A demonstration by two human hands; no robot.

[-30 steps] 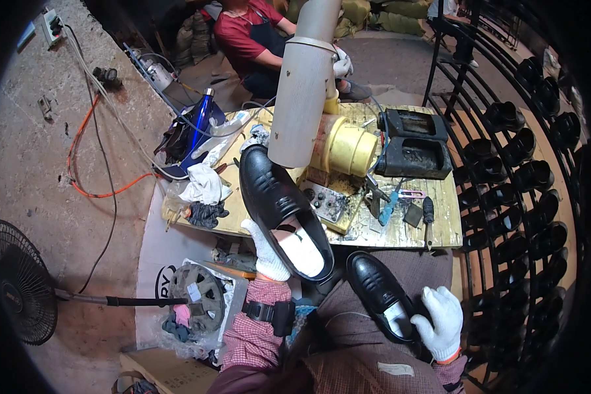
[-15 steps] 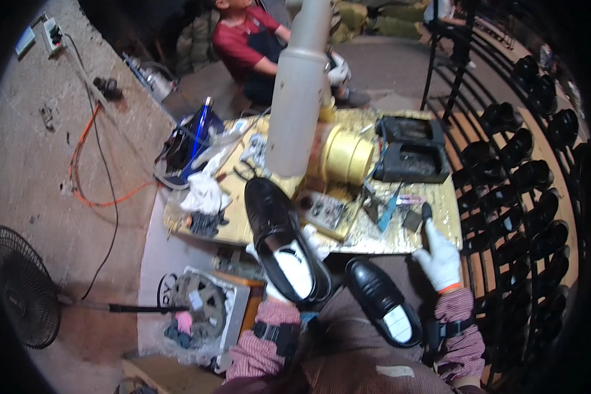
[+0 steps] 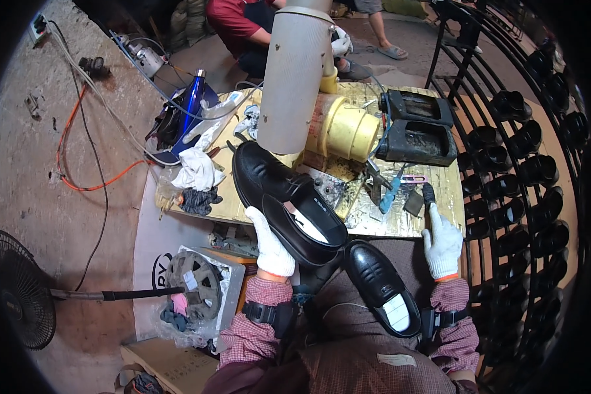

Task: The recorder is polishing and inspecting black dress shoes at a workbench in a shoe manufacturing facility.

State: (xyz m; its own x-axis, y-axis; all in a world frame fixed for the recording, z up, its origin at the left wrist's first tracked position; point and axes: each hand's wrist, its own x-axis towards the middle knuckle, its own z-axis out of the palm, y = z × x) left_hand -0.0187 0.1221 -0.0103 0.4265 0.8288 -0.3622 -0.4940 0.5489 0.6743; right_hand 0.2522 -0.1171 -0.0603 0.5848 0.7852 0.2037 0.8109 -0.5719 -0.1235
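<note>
My left hand [image 3: 274, 248], in a white glove, grips the side of a black leather loafer [image 3: 259, 172] held tilted over the table's near edge. Its pale insole shows, and some of my fingers are hidden beneath it. A second black loafer [image 3: 369, 268] rests on my lap, toe pointing away. White-gloved too, my right hand [image 3: 442, 248] reaches over the table's near right edge with its fingers stretched out. At its fingertip is a small black tip [image 3: 429, 193]; whether that is stained glove or a separate thing I cannot tell. A dark square block [image 3: 414, 203] lies beside it.
A grey cylinder [image 3: 294, 82] and yellow duct [image 3: 351, 131] rise from the table [image 3: 445, 180]. Black trays [image 3: 419, 143] stand behind, a blue tool [image 3: 391, 196] nearer. Racks of black shoes [image 3: 505, 190] line the right. A fan [image 3: 23, 289] stands left; a person [image 3: 236, 20] sits beyond.
The view has shifted, with the table nearer the top. The loafer in my left hand has turned, its heel swinging right, and more of my left glove shows. My right hand stays stretched out.
</note>
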